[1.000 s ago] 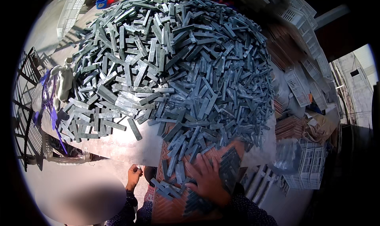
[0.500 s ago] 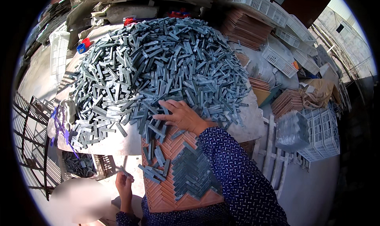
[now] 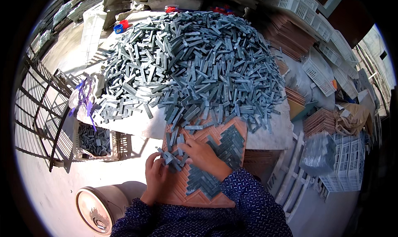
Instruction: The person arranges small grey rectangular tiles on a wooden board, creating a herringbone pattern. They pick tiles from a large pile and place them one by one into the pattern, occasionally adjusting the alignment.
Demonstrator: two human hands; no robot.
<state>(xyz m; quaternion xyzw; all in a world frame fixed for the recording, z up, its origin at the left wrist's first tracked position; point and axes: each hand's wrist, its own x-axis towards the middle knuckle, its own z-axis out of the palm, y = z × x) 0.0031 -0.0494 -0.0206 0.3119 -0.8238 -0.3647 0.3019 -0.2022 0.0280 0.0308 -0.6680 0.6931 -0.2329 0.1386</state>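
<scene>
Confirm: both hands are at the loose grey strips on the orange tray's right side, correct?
Not quite: the head view shows the left hand and right hand at loose grey strips on the left side of the orange tray.

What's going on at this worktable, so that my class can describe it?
A person's left hand and right hand are at a small cluster of loose grey rectangular strips on a reddish-brown tray with zigzag grooves. Some grey strips already lie in a herringbone patch on it; other grooves are bare. Beyond, a large heap of similar strips covers much of a pale tabletop.
</scene>
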